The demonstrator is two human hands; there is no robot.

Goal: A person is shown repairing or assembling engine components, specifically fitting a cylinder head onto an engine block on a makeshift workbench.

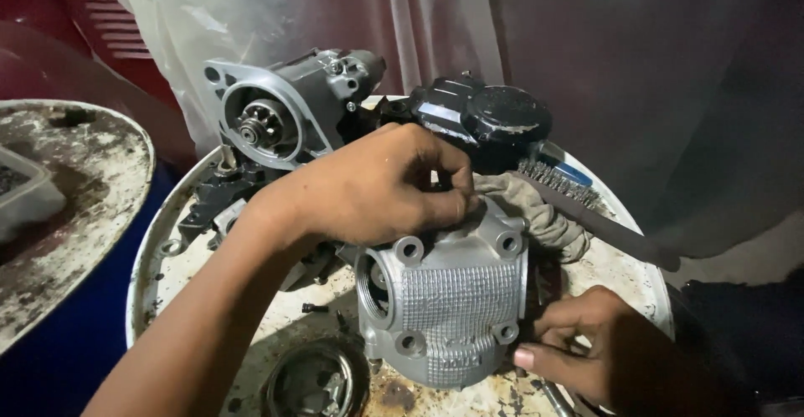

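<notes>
Head view: a ribbed aluminium housing stands on a rusty white drum lid, the left hand pinching closed on its upper edge and the right hand curled against its lower right corner. Behind lie a starter motor, black cover, rag and wire brush. The housing sits apart from the other parts, its bolt holes empty; reassembly appears undone.

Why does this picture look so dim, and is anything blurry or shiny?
Head view: light falls mostly on the silver housing and left hand; the right hand is in shadow, the backdrop murky; slight glare on the black cover; edges are soft.
</notes>
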